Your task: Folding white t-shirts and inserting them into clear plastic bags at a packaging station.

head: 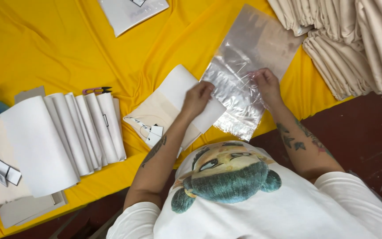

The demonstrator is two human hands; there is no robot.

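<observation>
Now | left grip [196, 98] pinches folded cloth [173, 106] | right grip [266, 84] pinches plastic bag [244, 66]

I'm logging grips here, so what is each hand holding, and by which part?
The left hand grips the folded cream fabric piece at its right edge. The right hand pinches the clear plastic bag near its open edge.

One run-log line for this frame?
left hand: grips folded cream item | right hand: pinches clear plastic bag | surface: yellow cloth
</observation>
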